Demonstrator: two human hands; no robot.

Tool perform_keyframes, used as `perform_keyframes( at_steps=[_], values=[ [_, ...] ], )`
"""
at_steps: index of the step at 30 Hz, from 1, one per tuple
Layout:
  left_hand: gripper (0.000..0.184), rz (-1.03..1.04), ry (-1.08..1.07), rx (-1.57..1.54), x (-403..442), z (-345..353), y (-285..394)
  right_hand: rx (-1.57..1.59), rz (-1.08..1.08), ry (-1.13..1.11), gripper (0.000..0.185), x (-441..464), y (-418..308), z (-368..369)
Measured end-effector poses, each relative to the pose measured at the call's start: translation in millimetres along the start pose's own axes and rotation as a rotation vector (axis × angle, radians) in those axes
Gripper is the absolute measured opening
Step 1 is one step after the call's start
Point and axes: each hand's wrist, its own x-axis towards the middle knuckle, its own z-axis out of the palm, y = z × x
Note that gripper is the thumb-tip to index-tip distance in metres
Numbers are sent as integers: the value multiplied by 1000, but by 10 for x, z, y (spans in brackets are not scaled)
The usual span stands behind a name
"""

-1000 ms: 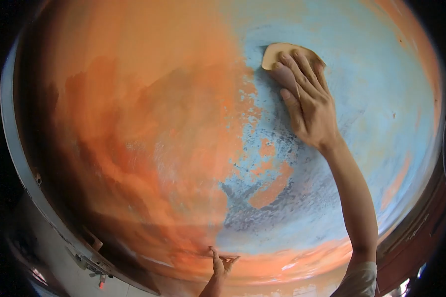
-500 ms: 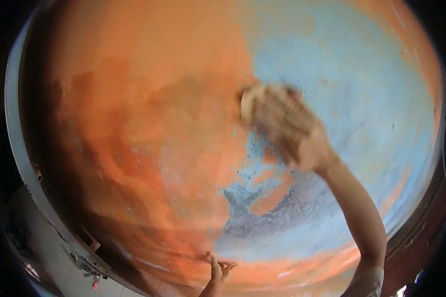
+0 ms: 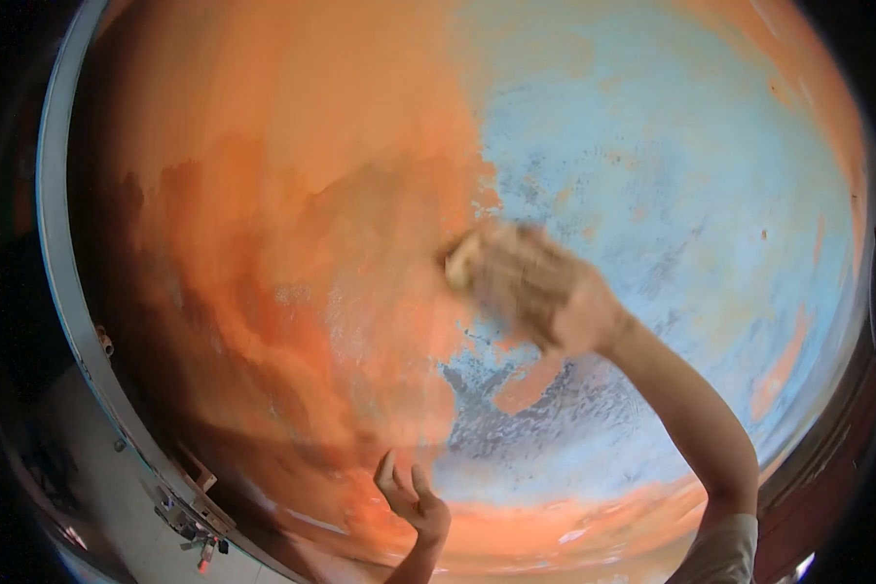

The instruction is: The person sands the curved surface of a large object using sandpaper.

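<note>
A large, rounded surface fills the view, with an orange area [image 3: 292, 273] on the left and a light blue area [image 3: 691, 195] on the right. My right hand [image 3: 550, 292], blurred by motion, presses a pale yellow sponge-like pad [image 3: 460, 265] against it where the two colours meet. The fingers lie over the pad, so only its left end shows. Low in the view, my left hand [image 3: 419, 501] is raised in front of the orange area, fingers apart and holding nothing. Whether it touches the surface I cannot tell.
A grey curved rim [image 3: 56, 195] runs down the left side of the rounded surface. Near the rim at lower left is a small bracket-like fixture [image 3: 193, 535] with a red tip. Grey floor [image 3: 117, 506] shows beyond it.
My right hand and the pad have moved down and slightly left over the surface. My left hand has risen and its fingers have spread. The whole view has shifted slightly.
</note>
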Motion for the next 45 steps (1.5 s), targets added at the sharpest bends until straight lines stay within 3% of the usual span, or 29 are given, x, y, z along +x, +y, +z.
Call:
perform_keyframes(
  at_steps=[2,4,8,15,18,20,24,26,31,33,36,42,45],
  values=[
    [32,476,-136,62,493,336,509,-82,257,8,49,175,131,-127],
    [31,851,-245,90,965,642,1014,-64,223,-8,49,135,32,-57],
    [46,1144,-560,56,1624,1242,1350,126,178,-2,50,11,-70,80],
    [49,1160,-661,-2,1887,1541,1241,247,124,-19,53,-129,13,-146],
    [46,1287,-662,220,1960,1527,1264,244,133,35,49,-300,126,-261],
    [32,1359,-663,379,1994,1509,1225,96,247,157,48,-423,353,-404],
    [19,1360,-699,320,2067,1537,1285,-410,719,273,47,-641,699,-641],
    [16,1429,-689,389,2109,1529,1420,-432,790,302,48,-648,780,-644],
    [32,1498,-572,438,2430,1591,1620,-478,821,328,53,-665,791,-598],
    [53,1291,-653,550,2465,1588,1754,-475,816,331,53,-664,789,-596],
    [61,1248,-637,556,2545,1713,1712,-455,816,345,53,-673,778,-603],
    [52,1224,-637,725,2142,1559,1583,-438,814,361,53,-670,761,-605],
    [51,1324,-670,728,1909,1317,1268,-464,813,357,54,-706,742,-565]
  ],
)
